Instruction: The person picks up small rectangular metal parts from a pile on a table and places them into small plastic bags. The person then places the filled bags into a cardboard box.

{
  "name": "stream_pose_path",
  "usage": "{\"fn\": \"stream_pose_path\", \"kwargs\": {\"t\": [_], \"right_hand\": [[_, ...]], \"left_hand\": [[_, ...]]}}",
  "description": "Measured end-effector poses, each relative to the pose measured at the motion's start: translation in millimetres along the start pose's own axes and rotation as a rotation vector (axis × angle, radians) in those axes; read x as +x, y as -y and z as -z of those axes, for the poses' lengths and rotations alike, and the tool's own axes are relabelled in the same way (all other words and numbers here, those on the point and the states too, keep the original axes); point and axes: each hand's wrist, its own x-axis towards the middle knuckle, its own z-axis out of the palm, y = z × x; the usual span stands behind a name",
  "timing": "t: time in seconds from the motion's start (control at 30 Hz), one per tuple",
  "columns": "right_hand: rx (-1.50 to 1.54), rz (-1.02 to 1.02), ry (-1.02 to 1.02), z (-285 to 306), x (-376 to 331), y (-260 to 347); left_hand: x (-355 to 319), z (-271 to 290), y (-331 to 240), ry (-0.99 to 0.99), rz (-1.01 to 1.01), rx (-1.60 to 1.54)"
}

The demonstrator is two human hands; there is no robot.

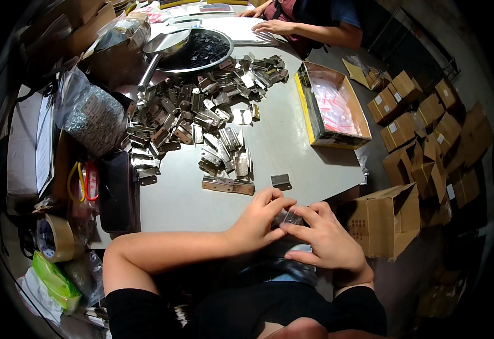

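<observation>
Your left hand (258,217) and right hand (323,237) pinch a small clear bag (288,218) together at the table's (292,152) near edge. It looks light, limp and slippery; grip its edges. Beyond lie metal hinges (202,121).

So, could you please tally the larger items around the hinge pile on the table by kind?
Metal bowl: 1
Metal scoop: 1
Open yellow-edged box of small bags: 1
Clear bag of screws: 1
Roll of brown tape: 1
Total: 5
Both the left hand and the right hand hold a small clear bag.
</observation>
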Motion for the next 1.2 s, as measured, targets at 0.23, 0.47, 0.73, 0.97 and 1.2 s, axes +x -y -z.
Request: {"fn": "stream_pose_path", "kwargs": {"t": [0.23, 0.47, 0.73, 0.97, 1.2], "right_hand": [[0.836, -0.097, 0.283, -4, 30, -69], [0.277, -0.043, 0.055, -34, 90, -102], [0.323, 0.239, 0.196, -10, 170, -64], [0.05, 0.275, 0.379, -15, 183, -78], [0.251, 0.144, 0.412, -4, 156, -98]], "left_hand": [[-3, 1, -4, 0.29, 0.062, -0.073], [-10, -12, 0, 0.436, 0.061, -0.327], [-11, -13, 8, 0.466, 0.135, -0.382], [-5, -14, 13, 0.471, 0.299, -0.596], [-8, -22, 21, 0.459, 0.364, -0.826]]}}
